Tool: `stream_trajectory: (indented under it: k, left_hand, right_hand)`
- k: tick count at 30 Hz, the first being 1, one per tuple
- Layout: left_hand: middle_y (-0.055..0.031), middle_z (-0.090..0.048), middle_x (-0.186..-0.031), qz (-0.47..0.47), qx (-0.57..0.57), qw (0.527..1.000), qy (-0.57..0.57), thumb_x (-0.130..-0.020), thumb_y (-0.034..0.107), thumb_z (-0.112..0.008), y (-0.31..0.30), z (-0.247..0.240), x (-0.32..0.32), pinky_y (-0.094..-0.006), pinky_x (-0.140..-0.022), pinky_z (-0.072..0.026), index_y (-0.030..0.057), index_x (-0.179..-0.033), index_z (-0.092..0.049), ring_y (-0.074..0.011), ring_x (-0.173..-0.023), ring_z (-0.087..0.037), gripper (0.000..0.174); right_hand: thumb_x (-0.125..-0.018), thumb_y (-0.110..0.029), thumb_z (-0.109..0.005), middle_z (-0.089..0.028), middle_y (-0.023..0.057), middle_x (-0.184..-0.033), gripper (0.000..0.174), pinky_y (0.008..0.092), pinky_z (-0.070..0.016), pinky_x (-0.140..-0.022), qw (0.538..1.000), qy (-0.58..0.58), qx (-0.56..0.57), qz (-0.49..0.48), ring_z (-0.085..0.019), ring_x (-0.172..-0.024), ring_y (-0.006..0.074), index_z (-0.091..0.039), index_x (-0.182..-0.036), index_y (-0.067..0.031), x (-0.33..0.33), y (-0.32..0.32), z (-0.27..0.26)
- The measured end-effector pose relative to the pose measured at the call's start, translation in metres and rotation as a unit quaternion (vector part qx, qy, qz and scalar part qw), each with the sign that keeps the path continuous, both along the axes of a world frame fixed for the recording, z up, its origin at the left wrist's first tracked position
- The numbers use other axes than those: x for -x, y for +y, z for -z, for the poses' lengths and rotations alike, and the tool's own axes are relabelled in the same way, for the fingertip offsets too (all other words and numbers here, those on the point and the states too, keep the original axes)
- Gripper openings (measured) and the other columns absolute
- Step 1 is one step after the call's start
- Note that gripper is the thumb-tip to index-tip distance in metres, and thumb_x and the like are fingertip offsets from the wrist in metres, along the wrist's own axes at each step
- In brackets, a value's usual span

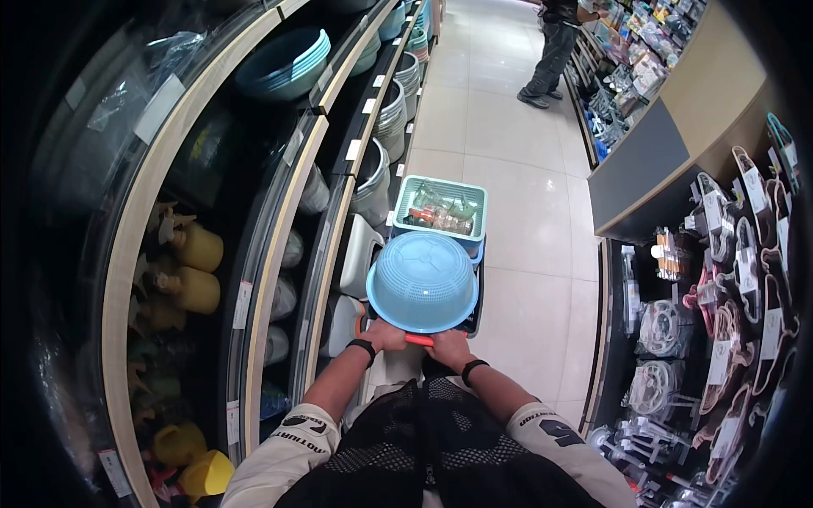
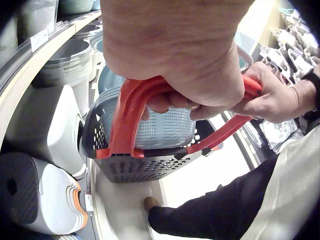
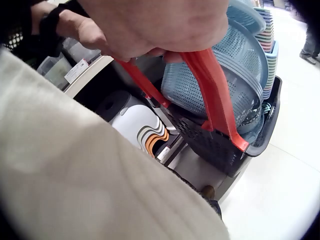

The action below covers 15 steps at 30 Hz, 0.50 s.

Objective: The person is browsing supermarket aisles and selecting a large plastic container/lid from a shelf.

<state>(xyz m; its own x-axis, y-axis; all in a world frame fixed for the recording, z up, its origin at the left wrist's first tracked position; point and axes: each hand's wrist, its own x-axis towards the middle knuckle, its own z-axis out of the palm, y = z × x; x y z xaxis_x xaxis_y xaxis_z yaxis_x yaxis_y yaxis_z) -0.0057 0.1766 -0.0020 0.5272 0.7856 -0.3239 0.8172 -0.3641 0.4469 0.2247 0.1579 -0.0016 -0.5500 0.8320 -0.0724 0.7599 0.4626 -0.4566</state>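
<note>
One black basket (image 2: 130,169) is before you, holding nested blue colanders (image 1: 422,279) tipped base toward you, presumably to fit, and a pale green tray (image 1: 443,180) beyond them, its red handles (image 2: 124,120) gripped by your left hand (image 1: 388,336) and right hand (image 1: 449,345), likely sharing weight.

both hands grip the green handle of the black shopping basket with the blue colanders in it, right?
No: the left wrist view shows a red handle, not green. The left hand and right hand do grip it, and blue colanders sit in the black shopping basket.
</note>
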Motion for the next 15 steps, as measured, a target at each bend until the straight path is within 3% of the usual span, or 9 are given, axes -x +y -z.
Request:
stream_trajectory:
  k: [8,10,15]
  left_hand:
    - [-0.0233,-0.071,-0.110,-0.016,0.003,1.000,0.003,-0.074,0.020,-0.066,0.025,0.024,0.003,-0.0448,-0.098,-0.0510,0.0047,-0.110,-0.071,-0.0404,-0.108,-0.066,0.039]
    - [-0.0183,-0.072,-0.113,-0.057,0.012,0.998,0.031,-0.081,0.025,-0.067,0.027,-0.002,-0.002,-0.0465,-0.099,-0.0494,0.0113,-0.113,-0.072,-0.0401,-0.110,-0.065,0.036]
    - [-0.0200,-0.070,-0.118,-0.055,-0.006,0.998,-0.004,-0.076,0.021,-0.066,0.035,-0.022,-0.007,-0.0447,-0.099,-0.0505,0.0090,-0.116,-0.070,-0.0386,-0.113,-0.065,0.042]
  right_hand:
    - [-0.079,-0.030,-0.078,-0.072,0.0165,-0.089,0.030,0.0484,-0.0567,-0.075,1.000,0.008,0.019,-0.016,-0.070,-0.083,0.0363,-0.072,-0.096,-0.0068,-0.004,0.027,0.008]
    - [-0.078,-0.028,-0.079,-0.071,0.0171,-0.089,0.029,0.0487,-0.0565,-0.075,0.999,0.051,-0.002,-0.017,-0.070,-0.084,0.0371,-0.072,-0.097,-0.0063,-0.005,0.030,0.008]
    - [-0.078,-0.026,-0.078,-0.071,0.0174,-0.089,0.029,0.0484,-0.0564,-0.075,0.998,0.062,-0.007,-0.019,-0.070,-0.084,0.0377,-0.072,-0.097,-0.0060,-0.006,0.040,0.001]
